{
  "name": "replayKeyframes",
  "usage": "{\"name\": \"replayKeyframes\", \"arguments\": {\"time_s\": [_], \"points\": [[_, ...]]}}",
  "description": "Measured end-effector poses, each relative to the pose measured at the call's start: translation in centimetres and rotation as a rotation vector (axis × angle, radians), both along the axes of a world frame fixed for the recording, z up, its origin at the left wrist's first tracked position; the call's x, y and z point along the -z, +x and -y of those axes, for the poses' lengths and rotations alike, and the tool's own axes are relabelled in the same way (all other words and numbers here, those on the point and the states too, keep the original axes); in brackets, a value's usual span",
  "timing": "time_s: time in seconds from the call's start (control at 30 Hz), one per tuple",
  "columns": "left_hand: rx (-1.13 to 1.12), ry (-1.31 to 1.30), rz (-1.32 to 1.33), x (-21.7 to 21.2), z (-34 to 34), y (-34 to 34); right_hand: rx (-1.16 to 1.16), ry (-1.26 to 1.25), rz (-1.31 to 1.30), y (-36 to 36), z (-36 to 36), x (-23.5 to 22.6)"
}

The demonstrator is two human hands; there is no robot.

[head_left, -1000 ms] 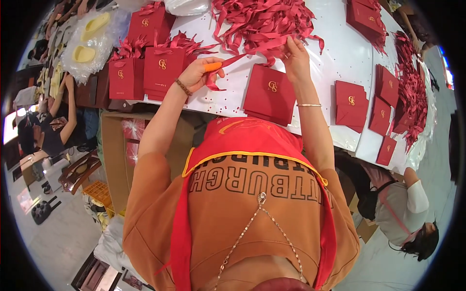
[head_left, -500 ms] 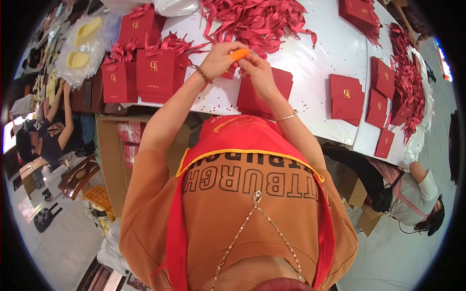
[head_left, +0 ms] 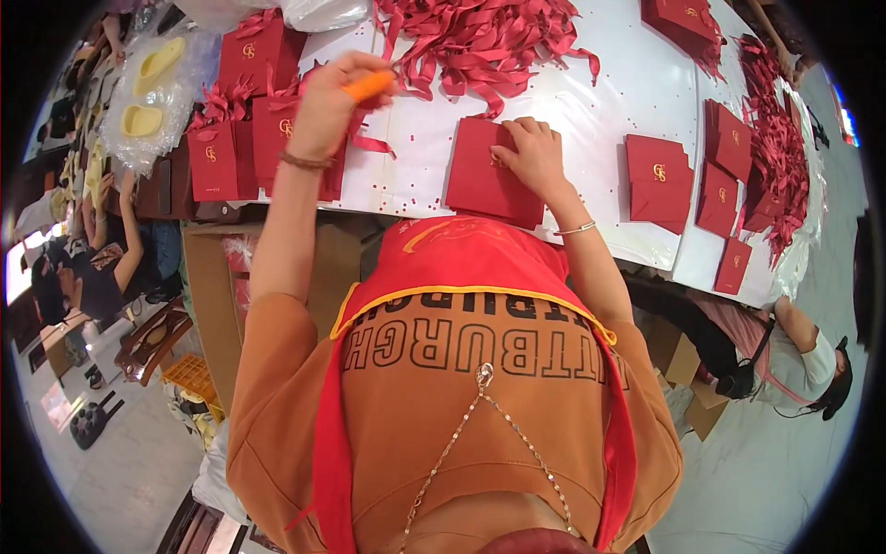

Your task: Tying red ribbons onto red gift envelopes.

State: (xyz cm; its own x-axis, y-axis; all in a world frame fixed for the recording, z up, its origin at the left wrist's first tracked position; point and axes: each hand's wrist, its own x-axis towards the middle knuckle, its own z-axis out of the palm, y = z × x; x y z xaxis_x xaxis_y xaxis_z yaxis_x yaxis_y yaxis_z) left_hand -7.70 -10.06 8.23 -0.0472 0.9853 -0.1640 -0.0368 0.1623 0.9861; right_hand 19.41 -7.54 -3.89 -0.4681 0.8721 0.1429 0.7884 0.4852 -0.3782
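The stack of flat red bags lies on the white table cover in front of the apron, its sides set slightly askew to the table edge. For good handling, take the top bag by its upper edge, separate it from those beneath with the thumb, and avoid creasing the panel. Keep the lower bags aligned while doing so.

The right hand rests palm down over the stack's upper right portion, fingers bent near the top edge and thumb spread across the front panel (whether it pinches a single bag cannot be told). The left hand is raised to the left of the stack and apart from it, fingers curled about an orange piece; whether this is gripped or worn on a finger is unclear. A loose red ribbon end shows below that hand, between it and the stack.

Farther out, a heap of red ribbons lies beyond the stack, upright red bags stand at left, and a second flat stack lies at right
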Motion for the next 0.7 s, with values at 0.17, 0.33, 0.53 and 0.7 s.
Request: {"name": "replayKeyframes", "arguments": {"time_s": [0.17, 0.33, 0.53, 0.7], "points": [[0.260, 0.163, -0.565, 7.4, 0.5, 5.4, -0.039, 0.022, 0.004, -0.8, 0.2, -0.2], [0.134, 0.034, -0.457, 9.4, 0.8, 8.3, -0.043, -0.009, 0.018, -1.0, -0.1, -2.2], [0.168, 0.063, -0.629, 9.5, 0.8, 8.8, -0.109, -0.470, -0.147, -1.1, -0.9, -2.1], [0.192, 0.043, -0.699, 9.6, 1.5, 9.0, -0.064, -0.592, -0.173, -0.9, -1.0, -2.1]]}}
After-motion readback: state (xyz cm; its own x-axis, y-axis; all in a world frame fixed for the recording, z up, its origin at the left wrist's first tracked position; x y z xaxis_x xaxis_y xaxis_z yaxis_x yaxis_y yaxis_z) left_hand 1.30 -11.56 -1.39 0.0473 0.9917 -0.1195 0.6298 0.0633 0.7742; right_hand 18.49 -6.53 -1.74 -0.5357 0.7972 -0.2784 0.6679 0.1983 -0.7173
